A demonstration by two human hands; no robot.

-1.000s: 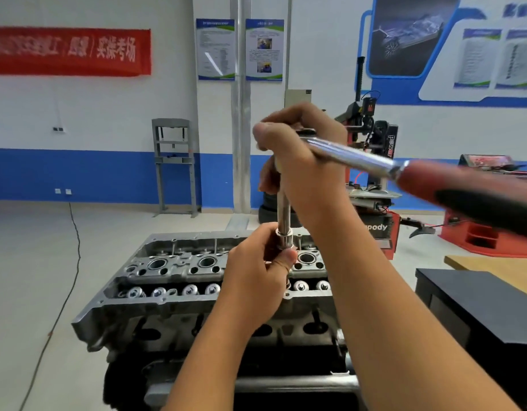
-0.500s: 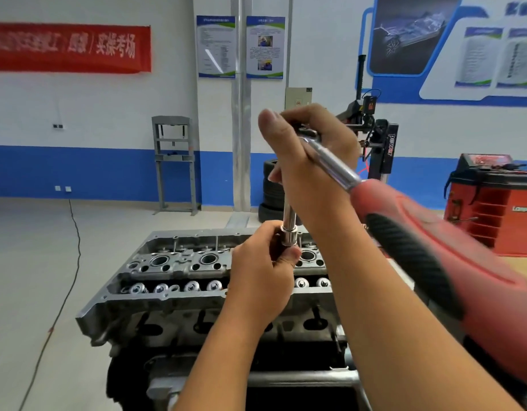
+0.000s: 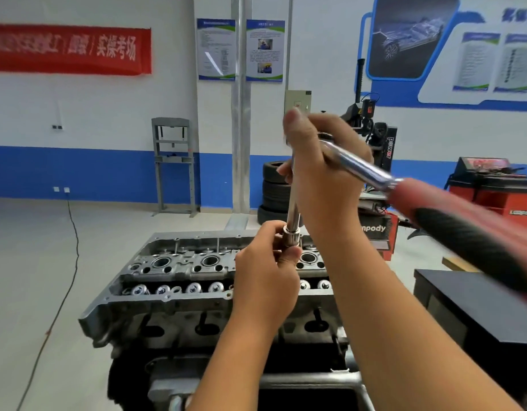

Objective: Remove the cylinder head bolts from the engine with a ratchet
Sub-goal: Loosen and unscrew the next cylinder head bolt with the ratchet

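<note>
mid-task, judged: ratchet [image 3: 360, 164] on long extension [image 3: 293, 203], socket [image 3: 291, 232] over bolt hole near head's [image 3: 173, 295] right end. right grip [image 3: 321, 170] clamped on ratchet head, left grip [image 3: 265, 280] pinching socket. bolt itself hidden; count of bolts out unclear.

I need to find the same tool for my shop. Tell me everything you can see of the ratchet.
The ratchet has a polished chrome shaft and a red handle with a black grip, blurred and slanting toward the lower right. Its head is hidden in the right hand, which grips it. From there a chrome extension runs straight down to a socket, which the left hand pinches just above the cylinder head.
</note>
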